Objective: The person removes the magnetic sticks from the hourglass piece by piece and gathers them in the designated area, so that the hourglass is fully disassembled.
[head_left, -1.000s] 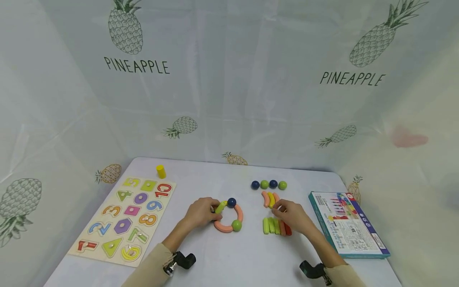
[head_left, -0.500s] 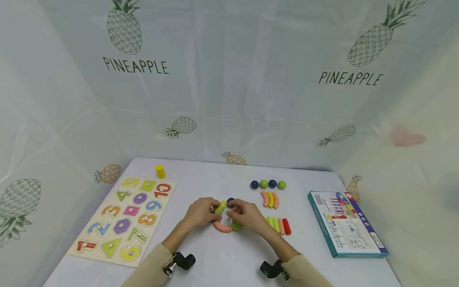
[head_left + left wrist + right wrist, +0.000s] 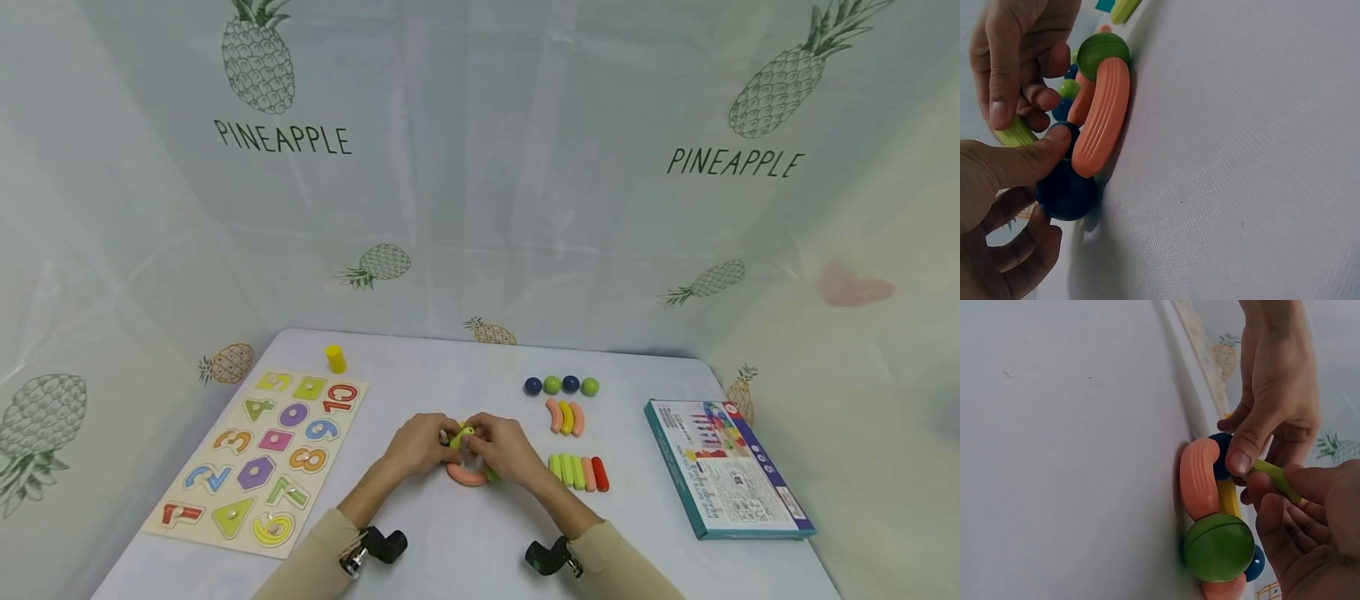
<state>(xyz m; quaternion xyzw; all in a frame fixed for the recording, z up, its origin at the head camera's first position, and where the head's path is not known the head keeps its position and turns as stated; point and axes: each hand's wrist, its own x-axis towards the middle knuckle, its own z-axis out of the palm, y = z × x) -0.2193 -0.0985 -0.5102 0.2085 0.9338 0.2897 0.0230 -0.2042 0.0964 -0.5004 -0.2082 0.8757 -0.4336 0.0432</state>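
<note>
My left hand grips a dark blue ball at the left side of a small ring of toy pieces. A lime-green stick rises from the ball, and my right hand pinches its upper part between thumb and fingers. A ribbed salmon curved piece runs from the blue ball to a green ball at the ring's near right. In the head view my hands cover much of the ring, including its far blue ball.
Right of the ring lie a row of blue and green balls, curved pieces and straight sticks. A flat box lies at the right. At the left are a number puzzle board and a yellow cylinder.
My right hand has moved left from the loose pieces to the ring and now pinches the lime-green stick. My left hand has stayed in place on the ring.
</note>
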